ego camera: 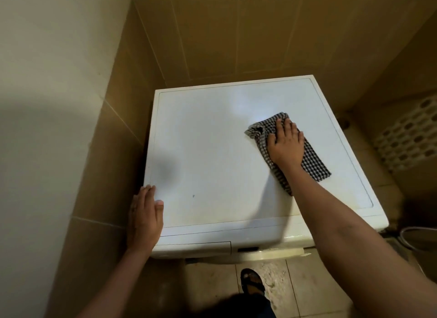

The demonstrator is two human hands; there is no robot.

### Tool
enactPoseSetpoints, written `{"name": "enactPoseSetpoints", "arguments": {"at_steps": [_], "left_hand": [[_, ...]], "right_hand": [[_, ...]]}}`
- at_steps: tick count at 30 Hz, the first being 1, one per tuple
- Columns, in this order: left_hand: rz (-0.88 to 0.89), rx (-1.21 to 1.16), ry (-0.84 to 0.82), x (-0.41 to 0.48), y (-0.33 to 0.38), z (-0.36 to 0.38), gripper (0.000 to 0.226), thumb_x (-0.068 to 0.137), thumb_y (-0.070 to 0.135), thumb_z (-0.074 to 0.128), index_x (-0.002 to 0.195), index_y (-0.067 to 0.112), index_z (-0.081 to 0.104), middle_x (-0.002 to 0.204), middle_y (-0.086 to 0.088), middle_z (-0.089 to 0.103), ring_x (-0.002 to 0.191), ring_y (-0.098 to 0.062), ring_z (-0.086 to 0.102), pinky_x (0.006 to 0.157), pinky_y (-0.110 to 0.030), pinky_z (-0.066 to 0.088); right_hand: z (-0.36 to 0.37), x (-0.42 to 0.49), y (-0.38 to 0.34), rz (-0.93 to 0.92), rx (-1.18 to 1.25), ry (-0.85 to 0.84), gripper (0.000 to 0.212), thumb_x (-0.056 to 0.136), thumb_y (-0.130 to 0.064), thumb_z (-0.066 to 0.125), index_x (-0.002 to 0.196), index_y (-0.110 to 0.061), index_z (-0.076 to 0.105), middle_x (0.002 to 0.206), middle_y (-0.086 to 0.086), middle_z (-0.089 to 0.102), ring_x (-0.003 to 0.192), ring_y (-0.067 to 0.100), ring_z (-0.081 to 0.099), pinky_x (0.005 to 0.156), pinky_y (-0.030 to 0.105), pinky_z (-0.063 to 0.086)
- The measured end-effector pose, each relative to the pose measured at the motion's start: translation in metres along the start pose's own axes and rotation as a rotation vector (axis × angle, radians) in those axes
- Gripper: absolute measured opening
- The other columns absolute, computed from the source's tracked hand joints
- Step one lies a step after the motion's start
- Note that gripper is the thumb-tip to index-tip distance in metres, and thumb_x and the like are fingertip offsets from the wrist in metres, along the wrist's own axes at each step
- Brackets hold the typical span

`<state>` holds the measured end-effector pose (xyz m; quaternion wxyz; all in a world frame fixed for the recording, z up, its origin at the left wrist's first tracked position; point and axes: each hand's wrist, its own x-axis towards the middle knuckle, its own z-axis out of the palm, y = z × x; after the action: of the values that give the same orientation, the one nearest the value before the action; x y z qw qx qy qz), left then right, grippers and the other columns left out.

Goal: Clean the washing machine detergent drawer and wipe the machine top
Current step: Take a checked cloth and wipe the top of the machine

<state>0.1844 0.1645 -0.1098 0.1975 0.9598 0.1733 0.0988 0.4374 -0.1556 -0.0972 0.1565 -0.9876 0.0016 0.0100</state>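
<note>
Top wipe underway: right grip (286,145), fingers flat and spread, presses the checked cloth (315,162) onto the machine top (212,140) near its right edge. Left grip (144,220) lies flat on the front-left corner, holding nothing. Dark speck (193,196) near the front edge looks unwiped, so the left half is probably left to do. Detergent drawer (196,248) sits shut at front-left; cleaned or not, can't tell.
</note>
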Motion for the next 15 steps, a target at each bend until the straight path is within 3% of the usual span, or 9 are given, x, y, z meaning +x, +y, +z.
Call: {"name": "enactPoseSetpoints", "arguments": {"at_steps": [4, 7, 9, 12, 15], "left_hand": [[0.016, -0.047, -0.065, 0.0, 0.04, 0.0, 0.066, 0.098, 0.051, 0.024, 0.137, 0.004, 0.049, 0.145, -0.014, 0.046, 0.138, -0.03, 0.038, 0.114, -0.037, 0.027], [0.134, -0.113, -0.109, 0.006, 0.08, 0.009, 0.061, 0.098, 0.048, 0.027, 0.134, 0.005, 0.051, 0.143, -0.01, 0.048, 0.138, -0.025, 0.039, 0.117, -0.036, 0.024], [0.146, -0.172, -0.136, 0.01, 0.101, 0.013, 0.06, 0.097, 0.048, 0.028, 0.133, 0.006, 0.052, 0.143, -0.009, 0.048, 0.138, -0.022, 0.038, 0.117, -0.031, 0.021], [0.174, -0.157, -0.149, 0.01, 0.103, 0.022, 0.06, 0.098, 0.046, 0.028, 0.133, 0.005, 0.052, 0.143, -0.011, 0.049, 0.137, -0.024, 0.039, 0.117, -0.037, 0.024], [0.2, -0.105, -0.14, 0.008, 0.096, 0.029, 0.056, 0.099, 0.039, 0.027, 0.13, 0.002, 0.054, 0.139, -0.014, 0.052, 0.135, -0.027, 0.042, 0.117, -0.039, 0.026]], "right_hand": [[-0.01, -0.048, 0.026, 0.111, 0.003, 0.024, 0.067, 0.093, -0.045, 0.014, 0.153, -0.017, 0.014, 0.16, 0.008, 0.012, 0.147, 0.024, 0.009, 0.119, 0.043, 0.004], [-0.009, -0.101, 0.018, 0.154, -0.009, 0.043, 0.07, 0.092, -0.046, 0.011, 0.153, -0.012, 0.016, 0.159, 0.012, 0.015, 0.146, 0.028, 0.013, 0.119, 0.046, 0.008], [-0.004, -0.139, 0.004, 0.105, -0.026, 0.008, 0.07, 0.093, -0.047, 0.006, 0.153, -0.011, 0.01, 0.159, 0.014, 0.01, 0.147, 0.029, 0.01, 0.119, 0.047, 0.008], [0.012, -0.182, -0.034, -0.068, -0.022, -0.093, 0.066, 0.095, -0.047, 0.005, 0.152, -0.014, 0.0, 0.159, 0.013, 0.0, 0.147, 0.03, 0.002, 0.12, 0.046, 0.001], [0.028, -0.187, -0.072, -0.219, -0.015, -0.087, 0.063, 0.096, -0.043, 0.022, 0.152, -0.014, 0.02, 0.157, 0.012, 0.02, 0.145, 0.03, 0.017, 0.117, 0.047, 0.006]]}}
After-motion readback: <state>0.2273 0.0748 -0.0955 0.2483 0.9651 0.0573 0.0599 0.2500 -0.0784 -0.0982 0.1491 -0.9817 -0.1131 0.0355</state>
